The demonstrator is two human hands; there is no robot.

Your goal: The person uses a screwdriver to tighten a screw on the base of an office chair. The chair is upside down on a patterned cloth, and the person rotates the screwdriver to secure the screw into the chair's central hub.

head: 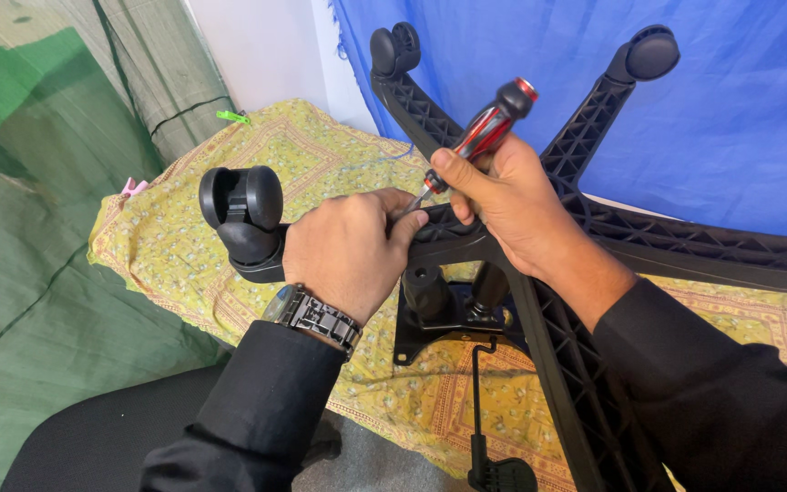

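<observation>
In the head view, a black star-shaped chair base (539,301) lies upside down over a table covered with a yellow patterned cloth (184,264). All places below are given relative to this chair base.

The left hand (348,251) is closed around one arm of the base, just beside the hub in the middle. A metal wristwatch (313,317) sits on this wrist, above a black sleeve. At the outer end of the same arm, to the left of the hand, a black caster wheel (240,202) is fitted.

The right hand (503,205) is closed around a screwdriver (485,132) with a red, black and silver handle. The handle points up and away from the hub, and the thin metal shaft goes down toward the hub, where it meets the fingertips of the left hand. The tip itself is hidden between the two hands.

Two more arms of the base rise behind the hands, each with a caster at its end, in front of a blue cloth (740,118). Below the hub, a black metal plate (439,323) with a lever rests on the yellow cloth. Left of the base hangs a green net fabric (29,228).
</observation>
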